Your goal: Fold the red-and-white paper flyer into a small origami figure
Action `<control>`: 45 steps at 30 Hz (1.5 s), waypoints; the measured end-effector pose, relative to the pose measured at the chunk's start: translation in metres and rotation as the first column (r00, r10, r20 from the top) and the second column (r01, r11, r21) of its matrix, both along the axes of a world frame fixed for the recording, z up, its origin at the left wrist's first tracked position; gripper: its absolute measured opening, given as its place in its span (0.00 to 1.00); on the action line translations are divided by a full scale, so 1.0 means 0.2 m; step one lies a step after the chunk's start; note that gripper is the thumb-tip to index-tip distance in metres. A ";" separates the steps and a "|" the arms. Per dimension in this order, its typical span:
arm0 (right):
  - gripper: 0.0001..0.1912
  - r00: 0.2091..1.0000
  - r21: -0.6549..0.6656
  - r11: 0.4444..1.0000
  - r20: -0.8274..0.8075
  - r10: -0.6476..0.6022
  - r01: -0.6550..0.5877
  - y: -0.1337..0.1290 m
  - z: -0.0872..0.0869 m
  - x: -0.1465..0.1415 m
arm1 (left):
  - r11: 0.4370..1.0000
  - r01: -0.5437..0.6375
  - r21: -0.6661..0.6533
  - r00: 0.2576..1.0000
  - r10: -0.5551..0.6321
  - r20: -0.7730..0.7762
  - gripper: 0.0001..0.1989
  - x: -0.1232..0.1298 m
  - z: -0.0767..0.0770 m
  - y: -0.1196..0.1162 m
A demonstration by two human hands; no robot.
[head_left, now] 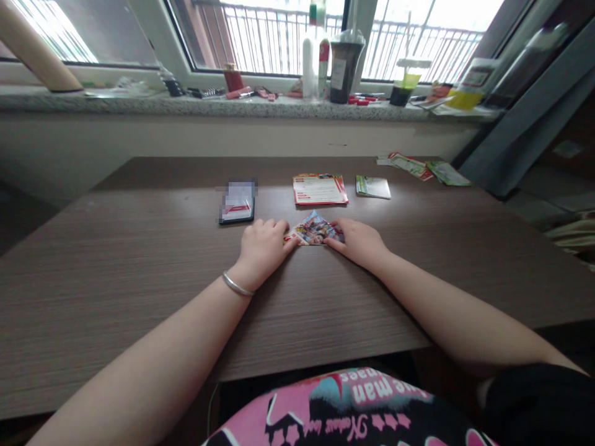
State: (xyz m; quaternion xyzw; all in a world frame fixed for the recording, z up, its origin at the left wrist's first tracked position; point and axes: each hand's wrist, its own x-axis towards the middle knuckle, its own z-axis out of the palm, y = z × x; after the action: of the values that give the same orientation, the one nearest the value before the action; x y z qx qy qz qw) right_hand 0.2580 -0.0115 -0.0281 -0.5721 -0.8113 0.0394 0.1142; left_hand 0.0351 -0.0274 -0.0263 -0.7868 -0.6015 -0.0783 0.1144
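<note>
A colourful printed paper [315, 228], with a pointed top, lies on the brown table between my hands. My left hand [264, 243], a metal bangle at its wrist, has curled fingers closed on the paper's left corner. At the right corner, my right hand [357, 241] pinches the same paper between thumb and fingers. Just beyond it lies a flat stack of red-edged printed sheets [320, 189]. A smaller stack of cards [373, 187] is to the right of the sheets.
A phone [238, 202] lies beyond my left hand on the table [139, 260]. Green and red paper strips [411, 166] are at the back right. The stone windowsill [260, 109] holds bottles, a dark lidded cup [344, 68] and small items.
</note>
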 end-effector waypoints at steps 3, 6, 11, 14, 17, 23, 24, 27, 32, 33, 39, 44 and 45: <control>0.24 0.999 -0.017 1.000 -0.034 -0.012 0.011 0.00 0.01 0.02 | 1.000 0.015 -0.028 1.000 -0.014 0.015 0.19 -0.02 0.01 0.00; 0.24 0.998 -0.034 0.999 -0.065 -0.018 0.015 0.00 0.01 0.05 | 0.997 0.039 -0.070 0.998 -0.036 0.045 0.18 -0.05 0.01 0.01; 0.21 0.995 -0.069 0.997 -0.094 -0.023 0.017 0.01 0.01 0.09 | 0.987 0.061 -0.147 0.994 -0.047 0.099 0.16 -0.10 0.01 0.02; 0.20 0.991 -0.085 0.996 -0.135 -0.002 -0.010 0.01 0.00 0.12 | 0.979 0.058 -0.196 0.990 -0.031 0.138 0.16 -0.12 0.00 0.04; 0.21 0.982 -0.104 0.993 -0.186 0.032 -0.052 0.03 -0.02 0.14 | 0.970 0.068 -0.235 0.984 -0.026 0.175 0.16 -0.14 0.00 0.05; 0.22 0.962 -0.105 0.993 -0.272 0.028 -0.058 0.04 -0.03 0.16 | 0.970 0.089 -0.225 0.974 -0.037 0.224 0.17 -0.13 0.00 0.04; 0.21 0.956 -0.104 0.993 -0.293 0.030 -0.063 0.04 -0.03 0.16 | 0.972 0.089 -0.218 0.972 -0.036 0.234 0.17 -0.13 0.00 0.03; 0.19 0.929 -0.077 0.994 -0.366 0.049 -0.083 0.03 -0.03 0.15 | 0.981 0.088 -0.172 0.960 -0.037 0.278 0.17 -0.11 0.00 0.01; 0.08 0.896 -0.006 0.991 -0.429 0.117 -0.132 0.01 -0.03 0.14 | 0.989 0.129 -0.069 0.935 -0.098 0.341 0.15 -0.09 0.02 0.00; 0.07 0.891 0.006 0.989 -0.434 0.135 -0.147 0.01 -0.03 0.14 | 0.987 0.149 -0.053 0.926 -0.120 0.357 0.15 -0.09 0.03 0.00; 0.04 0.894 0.130 0.962 -0.357 0.272 -0.241 -0.01 -0.01 0.13 | 0.948 0.319 0.010 0.854 -0.292 0.430 0.11 -0.09 0.05 -0.01; 0.05 0.883 0.134 0.920 -0.261 0.390 -0.367 -0.01 0.00 0.13 | 0.840 0.542 -0.033 0.767 -0.478 0.429 0.10 -0.08 0.04 -0.01; 0.05 0.885 0.126 0.917 -0.241 0.399 -0.379 -0.01 0.00 0.13 | 0.823 0.566 -0.052 0.762 -0.497 0.416 0.10 -0.08 0.03 -0.01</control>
State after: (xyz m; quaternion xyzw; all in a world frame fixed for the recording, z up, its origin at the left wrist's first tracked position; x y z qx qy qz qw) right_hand 0.2835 -0.0142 -0.0288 -0.3828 -0.8880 0.1059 0.2318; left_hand 0.0196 -0.0300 -0.0195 -0.9009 -0.3675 -0.2074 -0.1018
